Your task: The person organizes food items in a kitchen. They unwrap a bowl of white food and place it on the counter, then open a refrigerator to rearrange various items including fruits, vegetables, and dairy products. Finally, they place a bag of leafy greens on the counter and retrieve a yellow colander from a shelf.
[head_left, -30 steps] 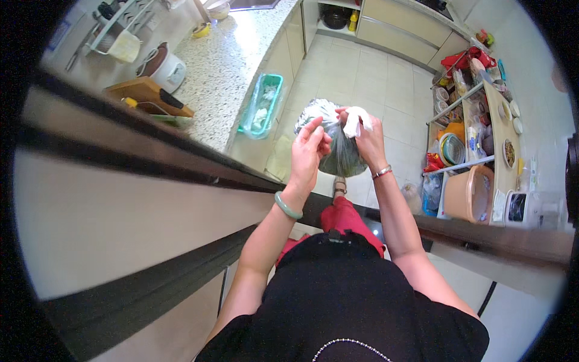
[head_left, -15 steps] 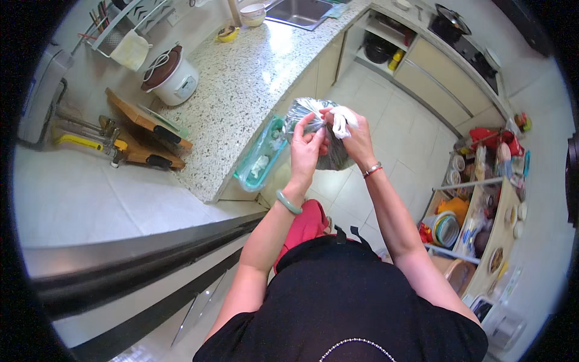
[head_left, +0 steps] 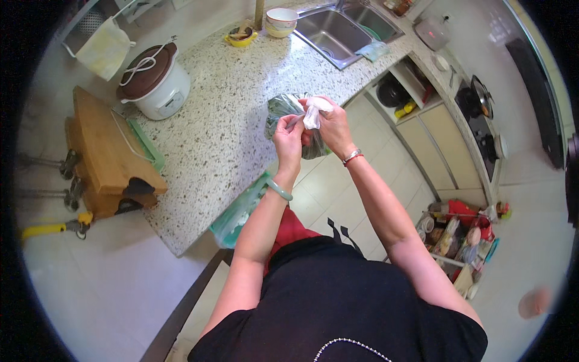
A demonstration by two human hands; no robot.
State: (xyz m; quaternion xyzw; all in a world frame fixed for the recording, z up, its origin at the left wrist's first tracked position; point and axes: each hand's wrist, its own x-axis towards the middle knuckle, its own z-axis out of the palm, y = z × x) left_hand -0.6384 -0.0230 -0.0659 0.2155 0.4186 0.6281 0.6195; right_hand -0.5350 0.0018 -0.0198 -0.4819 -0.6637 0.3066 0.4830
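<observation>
A clear plastic bag (head_left: pixel 281 107) with dark green contents hangs from my two hands, over the counter's front edge. Its bunched white top (head_left: pixel 312 114) sticks up between my fingers. Wrapped round that top is my right hand (head_left: pixel 336 130), wearing a bracelet and red cord at the wrist. My left hand (head_left: pixel 287 139), with a pale green bangle on its wrist, pinches the gathered neck from the other side. Both hands are closed on the bag, and some fingertips are hidden behind the plastic.
A speckled counter (head_left: pixel 223 102) carries a white slow cooker (head_left: pixel 160 96), wooden cutting boards (head_left: pixel 111 145), stacked bowls (head_left: pixel 281 23) and a yellow dish (head_left: pixel 241 37). Beyond are a sink (head_left: pixel 329 36) and stove (head_left: pixel 482 120). A lined green bin (head_left: pixel 235 211) hangs at the counter's edge; a crowded shelf (head_left: pixel 461 241) stands right.
My view has shifted toward the counter and sink. The bag and both hands have moved slightly left and are now beside the counter edge, still holding the bag's neck.
</observation>
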